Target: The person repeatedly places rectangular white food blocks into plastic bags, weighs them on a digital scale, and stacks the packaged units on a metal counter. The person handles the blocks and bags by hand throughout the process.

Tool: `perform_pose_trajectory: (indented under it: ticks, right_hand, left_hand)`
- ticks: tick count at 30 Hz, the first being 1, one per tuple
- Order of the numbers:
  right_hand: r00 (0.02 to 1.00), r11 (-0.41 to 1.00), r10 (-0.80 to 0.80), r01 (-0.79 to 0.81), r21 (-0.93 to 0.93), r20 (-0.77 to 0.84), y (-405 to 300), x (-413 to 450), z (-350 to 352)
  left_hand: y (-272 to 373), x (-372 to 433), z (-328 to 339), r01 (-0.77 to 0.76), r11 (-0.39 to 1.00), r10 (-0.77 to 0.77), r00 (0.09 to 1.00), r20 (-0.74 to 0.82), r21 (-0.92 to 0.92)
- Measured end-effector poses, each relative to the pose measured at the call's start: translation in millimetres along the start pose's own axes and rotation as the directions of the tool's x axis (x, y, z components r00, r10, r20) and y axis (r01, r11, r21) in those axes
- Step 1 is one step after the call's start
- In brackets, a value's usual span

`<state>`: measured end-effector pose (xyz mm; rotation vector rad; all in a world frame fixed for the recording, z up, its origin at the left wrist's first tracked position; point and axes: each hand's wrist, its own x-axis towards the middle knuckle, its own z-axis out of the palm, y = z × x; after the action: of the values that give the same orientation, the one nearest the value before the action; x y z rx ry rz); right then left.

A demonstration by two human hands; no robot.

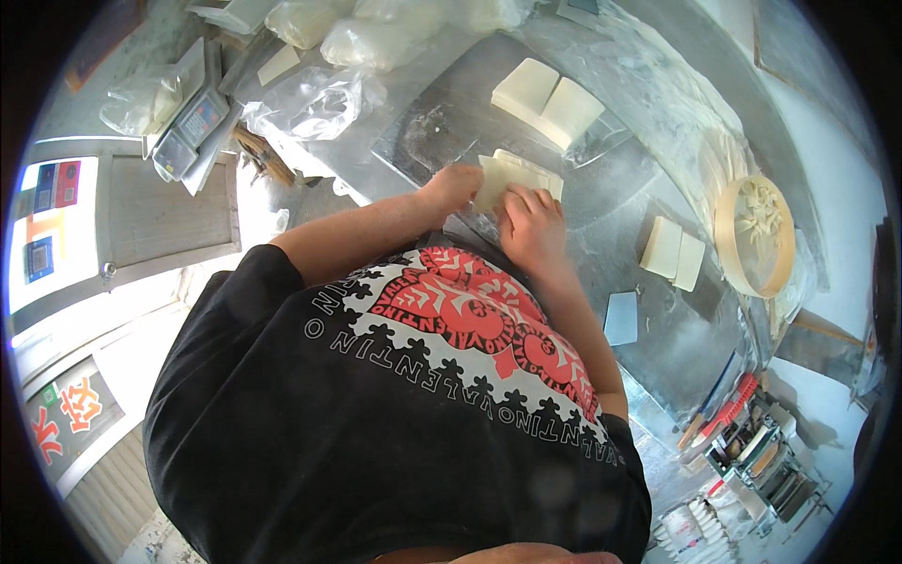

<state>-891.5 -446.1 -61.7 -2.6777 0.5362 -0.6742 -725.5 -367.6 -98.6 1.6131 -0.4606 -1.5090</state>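
A small stack of pale, thin dough sheets (523, 171) lies on the floured dark work board, close to my body. My left hand (453, 189) is at the stack's left side, its curled fingers at the edge of a sheet that stands slightly apart. Over the near right part of the stack, my right hand (533, 224) has its bent fingers on the sheets. Its thumb is mostly hidden. Beyond my hands sit two thick stacks of cut dough sheets (550, 99), side by side. Two smaller dough stacks (671, 252) lie to the right.
A round wooden-rimmed sieve (720, 236) holding dough strips stands at the right. A pale rectangular plate (621, 319) lies nearer. A red-handled tool (736, 405) and a roller machine (768, 462) are at lower right. A digital scale (189, 137) and plastic bags (317, 102) occupy the left.
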Motion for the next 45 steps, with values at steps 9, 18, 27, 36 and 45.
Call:
perform_pose_trajectory:
  ticks: [9, 18, 27, 36, 45]
  right_hand:
    - [0.778, 0.796, 0.601, -0.562, 0.224, -0.182, 31, -19, 7]
    - [0.695, 0.692, 0.704, -0.623, 0.363, -0.149, 26, -25, 27]
    - [0.803, 0.806, 0.584, -0.591, -0.030, -0.123, 38, -17, 21]
    - [0.736, 0.750, 0.659, -0.658, 0.065, -0.157, 48, -12, 18]
    - [0.585, 0.549, 0.810, -0.737, 0.393, -0.035, 63, -26, 29]
  left_hand:
    - [5, 0, 13, 0.023, 0.999, -0.025, 0.996, 0.090, 0.024]
    - [24, 4, 15, 0.144, 0.987, -0.147, 0.988, 0.040, 0.066]
    - [5, 18, 3, -0.183, 0.909, 0.272, 0.941, -0.200, 0.374]
    - [24, 18, 11, -0.149, 0.952, 0.190, 0.972, -0.136, 0.267]
    - [29, -10, 17, -0.004, 0.997, 0.000, 0.999, 0.049, 0.083]
